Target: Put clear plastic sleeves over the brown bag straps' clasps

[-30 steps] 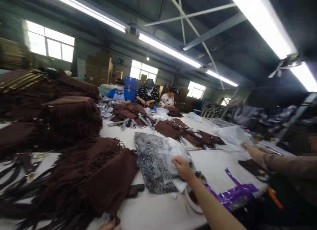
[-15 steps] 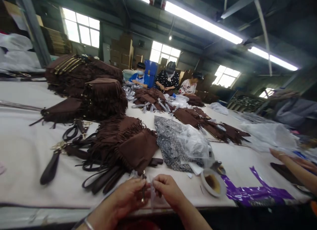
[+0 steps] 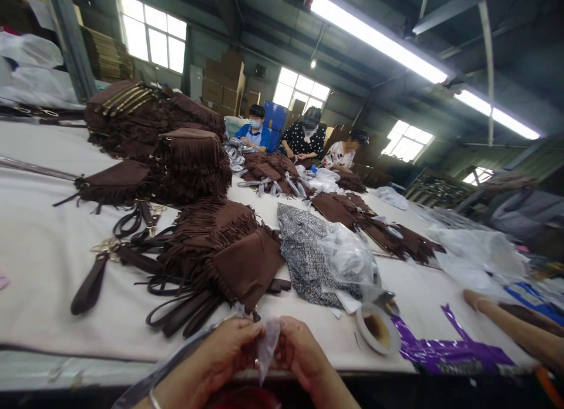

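Close to the table's front edge, my left hand [image 3: 227, 353] is closed around a small metal clip, which mostly hides behind the fingers. A small clear plastic bag [image 3: 268, 345] hangs between my hands. My right hand [image 3: 304, 353] pinches its right side, fingertips bent in. Along my left forearm runs a dark strap in clear plastic [image 3: 161, 376]. Just beyond my hands lies a brown fringed bag [image 3: 247, 265], its flap facing me. Dark wrist straps [image 3: 194, 315] with metal clips lie left of it.
Brown fringed bags [image 3: 194, 162] are piled at the back left. Right of my hands are a white bowl [image 3: 388, 332] with brown residue, purple plastic packaging [image 3: 453, 347] and grey speckled cloth [image 3: 304, 256]. A co-worker's arm [image 3: 506, 321] reaches in at right; several people sit across the table.
My hands have come closer together, and the plastic bag now spreads between them. The metal clip, plainly visible before, is mostly covered. The co-worker's arm at right has shifted left and down.
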A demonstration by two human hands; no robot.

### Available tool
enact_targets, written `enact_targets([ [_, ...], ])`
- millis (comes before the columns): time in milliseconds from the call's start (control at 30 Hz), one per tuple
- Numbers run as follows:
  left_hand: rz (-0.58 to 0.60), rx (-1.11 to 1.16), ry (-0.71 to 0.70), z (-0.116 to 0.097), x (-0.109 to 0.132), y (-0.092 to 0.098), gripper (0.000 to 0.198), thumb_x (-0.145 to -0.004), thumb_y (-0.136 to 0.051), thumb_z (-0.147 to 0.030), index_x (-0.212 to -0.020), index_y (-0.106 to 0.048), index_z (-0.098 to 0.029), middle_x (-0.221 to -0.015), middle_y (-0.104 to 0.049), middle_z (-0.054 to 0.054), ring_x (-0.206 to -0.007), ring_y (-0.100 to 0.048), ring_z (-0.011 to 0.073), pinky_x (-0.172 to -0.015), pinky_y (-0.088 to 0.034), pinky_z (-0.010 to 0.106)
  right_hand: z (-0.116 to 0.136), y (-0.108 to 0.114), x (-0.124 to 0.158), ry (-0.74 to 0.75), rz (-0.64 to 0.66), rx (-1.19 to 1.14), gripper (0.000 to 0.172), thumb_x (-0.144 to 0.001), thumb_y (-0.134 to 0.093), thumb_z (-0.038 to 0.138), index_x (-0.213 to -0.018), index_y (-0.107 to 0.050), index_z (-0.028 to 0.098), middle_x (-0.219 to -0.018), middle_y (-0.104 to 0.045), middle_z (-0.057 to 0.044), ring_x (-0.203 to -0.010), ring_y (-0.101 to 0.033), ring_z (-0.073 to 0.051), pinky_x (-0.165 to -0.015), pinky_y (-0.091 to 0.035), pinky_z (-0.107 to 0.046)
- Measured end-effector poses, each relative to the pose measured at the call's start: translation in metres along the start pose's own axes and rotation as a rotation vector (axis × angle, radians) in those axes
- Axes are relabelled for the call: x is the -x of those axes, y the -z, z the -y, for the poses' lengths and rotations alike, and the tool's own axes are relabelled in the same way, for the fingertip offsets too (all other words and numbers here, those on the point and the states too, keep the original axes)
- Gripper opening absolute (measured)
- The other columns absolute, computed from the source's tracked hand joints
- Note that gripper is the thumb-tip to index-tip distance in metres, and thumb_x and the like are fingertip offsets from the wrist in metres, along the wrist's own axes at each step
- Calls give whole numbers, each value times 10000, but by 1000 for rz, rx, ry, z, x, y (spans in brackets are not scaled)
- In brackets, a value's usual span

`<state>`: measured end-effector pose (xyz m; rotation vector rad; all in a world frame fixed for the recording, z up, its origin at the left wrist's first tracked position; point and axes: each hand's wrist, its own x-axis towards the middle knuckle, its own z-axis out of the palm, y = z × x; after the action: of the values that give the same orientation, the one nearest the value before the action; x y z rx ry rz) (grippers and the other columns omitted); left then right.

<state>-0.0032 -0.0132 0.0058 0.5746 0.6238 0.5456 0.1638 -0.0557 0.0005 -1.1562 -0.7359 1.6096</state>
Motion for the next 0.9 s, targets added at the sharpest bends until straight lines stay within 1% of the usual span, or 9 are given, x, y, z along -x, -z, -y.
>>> enact_targets([
  [67, -23, -6, 4, 0, 0, -2, 307, -686, -769, -373, -744, -639, -101, -727, -666, 92, -675, -630, 219, -699, -499, 386, 2, -3, 3, 35, -70, 98, 379, -747, -683, 497, -706, -597, 131, -561, -512, 26, -482, -398, -73, -478, -268, -206],
  [133, -64, -16, 11, -3, 2, -3, 310, -664, -784, -371, -746, -640, -109, -678, -637, 51, -642, -613, 200, -666, -495, 365, 6, -3, 4, 77, -176, 268, 344, -722, -705, 441, -623, -589, 133, -491, -459, 45, -459, -352, -70, -469, -247, -213],
  [167, -83, -26, 12, -6, 3, -3, 311, -658, -787, -372, -744, -640, -112, -644, -613, 29, -612, -595, 182, -636, -486, 342, 9, -2, 4, 95, -216, 368, 321, -716, -702, 412, -597, -596, 133, -470, -451, 46, -458, -351, -74, -471, -251, -217],
  [267, -131, -58, -15, -16, 4, -2, 325, -663, -785, -387, -760, -647, -110, -640, -588, 8, -576, -542, 128, -573, -423, 262, 16, -1, 8, 108, -260, 621, 215, -688, -685, 307, -569, -635, 135, -486, -508, 29, -496, -419, -96, -503, -308, -224],
  [333, -169, -77, -51, -21, 2, -1, 348, -658, -795, -391, -806, -661, -107, -681, -592, 9, -608, -530, 107, -568, -385, 226, 20, -3, 13, 88, -245, 703, 154, -661, -671, 247, -556, -639, 139, -512, -545, 22, -522, -461, -107, -521, -338, -222],
  [433, -227, -99, -110, -24, -4, -3, 402, -636, -809, -422, -853, -673, -112, -622, -521, -33, -588, -479, 85, -549, -346, 208, 22, -10, 21, 36, -205, 764, 123, -651, -645, 211, -552, -644, 137, -518, -568, 17, -519, -481, -109, -513, -349, -215],
  [533, -234, -128, -151, -20, -9, -7, 404, -636, -800, -453, -813, -660, -118, -577, -468, -56, -540, -418, 70, -514, -310, 203, 20, -15, 26, 33, -195, 795, 105, -649, -629, 192, -574, -667, 130, -525, -586, 12, -518, -485, -106, -511, -353, -208],
  [700, -308, -168, -179, -13, -11, -9, 395, -628, -797, -466, -683, -572, -147, -568, -457, -59, -530, -402, 68, -500, -300, 201, 16, -12, 26, 27, -188, 782, 110, -653, -621, 194, -578, -670, 130, -536, -605, 4, -513, -494, -108, -499, -353, -204],
  [900, -332, -201, -196, -11, -10, -4, 405, -642, -778, -475, -648, -526, -158, -550, -419, -68, -507, -363, 61, -478, -279, 196, 12, -9, 23, 29, -202, 777, 119, -662, -625, 216, -603, -680, 128, -569, -631, -10, -538, -521, -122, -516, -369, -213],
])
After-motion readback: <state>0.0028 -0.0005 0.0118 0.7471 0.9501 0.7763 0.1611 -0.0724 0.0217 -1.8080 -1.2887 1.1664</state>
